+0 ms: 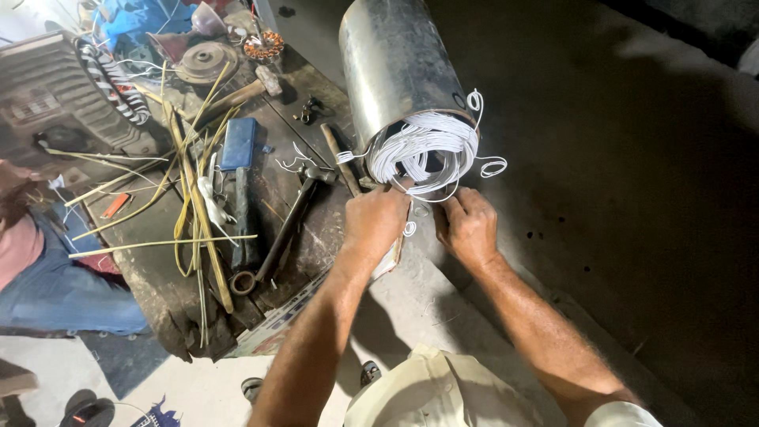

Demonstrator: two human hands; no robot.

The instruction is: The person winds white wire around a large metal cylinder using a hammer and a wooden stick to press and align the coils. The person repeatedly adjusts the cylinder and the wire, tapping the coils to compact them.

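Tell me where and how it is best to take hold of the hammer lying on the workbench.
Probably by the bare middle of the handle of the hammer, coming from above. It lies flat on the dark workbench with its metal head toward the steel cylinder, and the lower end sits close to a small ring.

Workshop: hammer (294, 217), wound motor stator (411, 111), cluttered workbench (158, 277).

Dull, smudged sheet-metal cylinder (395, 67) packed with glossy white, seemingly plastic-coated wire (423, 146) on a rough, stained wooden bench (158, 277).
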